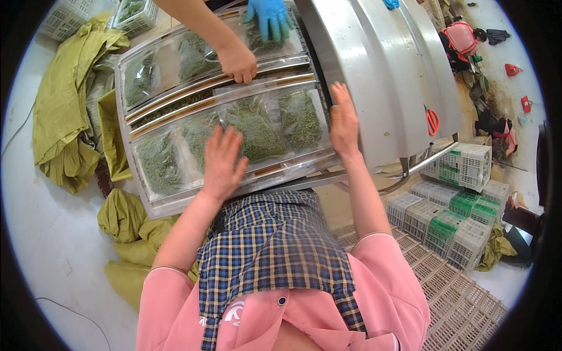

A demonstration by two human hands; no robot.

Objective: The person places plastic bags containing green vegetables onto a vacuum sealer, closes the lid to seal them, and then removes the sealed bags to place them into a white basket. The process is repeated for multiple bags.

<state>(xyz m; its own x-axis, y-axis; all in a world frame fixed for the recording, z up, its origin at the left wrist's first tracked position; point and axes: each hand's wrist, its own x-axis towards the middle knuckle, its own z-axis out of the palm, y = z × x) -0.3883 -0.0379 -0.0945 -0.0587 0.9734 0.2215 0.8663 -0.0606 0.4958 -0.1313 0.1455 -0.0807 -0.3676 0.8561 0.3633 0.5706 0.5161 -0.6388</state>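
Observation:
Clear plastic bags of small green grains lie in two rows on the bed of a metal packing machine [146,209]. My left hand [223,161] is spread flat over the near row, its fingertips at a middle bag [254,134]. At the right end of that row, past the last bag [300,120], my right hand [344,124] is stretched out with straight fingers beside the domed steel lid [392,64]; I see nothing held in it. Metal sealing bars [175,114] run between the rows, across the bags' mouths.
Opposite me, a co-worker's bare hand [237,61] is at the bars and a blue-gloved hand [269,22] at the far bags. Red-handled scissors [432,121] lie on the lid. Olive sacks [64,111] are at left, stacked plastic crates [451,216] at right.

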